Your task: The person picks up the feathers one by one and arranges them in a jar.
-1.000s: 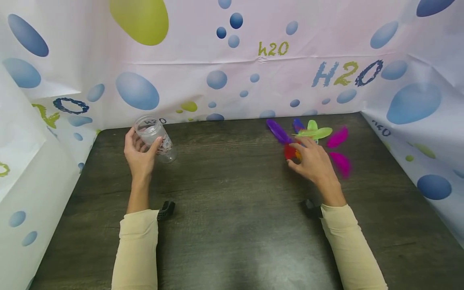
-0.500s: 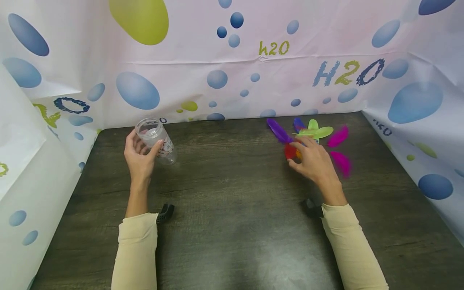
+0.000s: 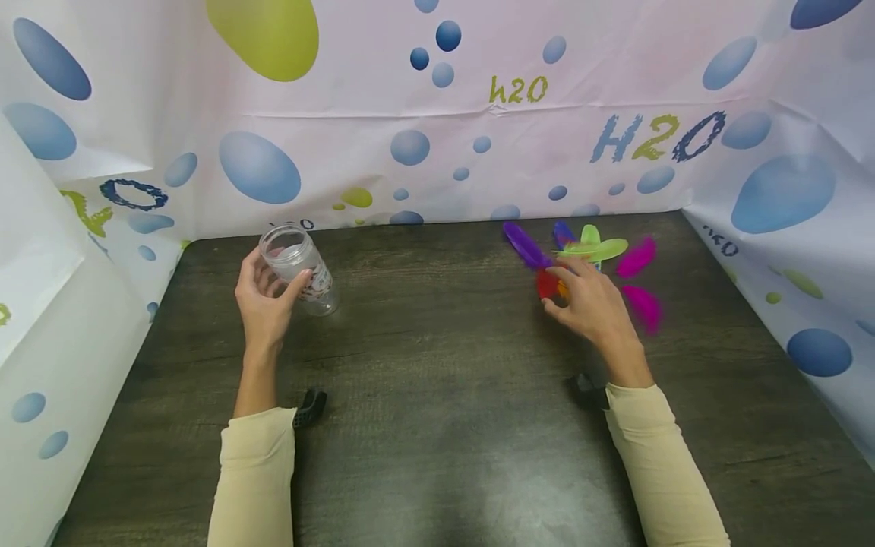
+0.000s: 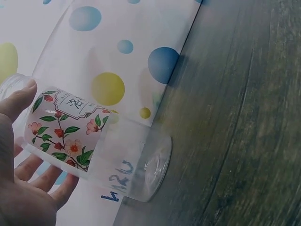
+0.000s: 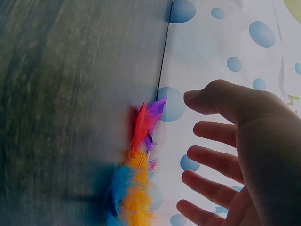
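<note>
My left hand (image 3: pixel 265 311) grips a clear, lidless jar (image 3: pixel 320 289) near its mouth, thumb on one side and fingers on the other. The jar tilts, its open mouth leaning up and left. In the left wrist view, a label (image 4: pixel 66 129) with red flowers and green leaves wraps it. On the right, my right hand (image 3: pixel 591 308) hovers over loose feathers, fingers spread and holding nothing in the right wrist view. Around it lie a purple feather (image 3: pixel 523 245), a red feather (image 3: pixel 546 284), a green feather (image 3: pixel 596 250) and magenta feathers (image 3: pixel 642 308). Orange feathers (image 5: pixel 138 197) are partly hidden under the hand in the head view.
The dark wood-look table (image 3: pixel 437 365) runs back to a white sheet (image 3: pixel 355 83) printed with blue and green drops, which also covers both sides. Blue feathers (image 5: pixel 116 188) lie beside the orange ones. Each wrist carries a black strap mount (image 3: pixel 311 409).
My left hand has shifted slightly toward me and to the right, carrying the jar. The right hand and the feathers stay where they were.
</note>
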`<state>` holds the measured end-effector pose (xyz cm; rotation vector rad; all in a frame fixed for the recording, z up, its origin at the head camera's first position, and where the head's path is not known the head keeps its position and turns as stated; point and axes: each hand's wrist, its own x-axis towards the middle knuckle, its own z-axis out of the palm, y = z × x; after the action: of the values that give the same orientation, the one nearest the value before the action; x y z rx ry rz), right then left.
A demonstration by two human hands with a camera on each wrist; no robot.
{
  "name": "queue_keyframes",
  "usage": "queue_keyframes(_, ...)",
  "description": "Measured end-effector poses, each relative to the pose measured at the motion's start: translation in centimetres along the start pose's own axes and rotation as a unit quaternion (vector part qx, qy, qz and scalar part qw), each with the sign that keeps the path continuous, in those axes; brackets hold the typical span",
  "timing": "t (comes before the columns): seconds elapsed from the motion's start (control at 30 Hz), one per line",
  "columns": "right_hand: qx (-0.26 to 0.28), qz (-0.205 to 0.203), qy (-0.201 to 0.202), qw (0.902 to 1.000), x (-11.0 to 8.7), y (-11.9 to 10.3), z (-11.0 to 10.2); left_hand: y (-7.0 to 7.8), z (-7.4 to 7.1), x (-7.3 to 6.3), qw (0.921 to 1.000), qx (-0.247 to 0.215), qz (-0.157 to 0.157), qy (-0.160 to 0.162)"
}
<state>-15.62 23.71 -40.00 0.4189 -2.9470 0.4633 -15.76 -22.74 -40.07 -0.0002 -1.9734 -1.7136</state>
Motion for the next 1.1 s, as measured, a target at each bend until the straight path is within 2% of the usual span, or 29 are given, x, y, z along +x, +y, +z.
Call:
queue_keyframes(0.47,0.002,0.006,0.000,1.0000,0.1,0.0,-0.2,-0.1,0.3,-0.6,0.9993,-0.025,0.018,-0.023)
queue_keyframes(0.8,0.009,-0.003,0.007,0.9999,0.0,0.0,-0.2,0.0,0.7,-0.8,0.9972,-0.021,0.035,-0.062)
queue_keyframes(1.1,-0.026,-0.010,0.001,0.9996,-0.5,0.2,0.1,0.1,1.9,-1.5,0.9919,-0.034,0.052,-0.111)
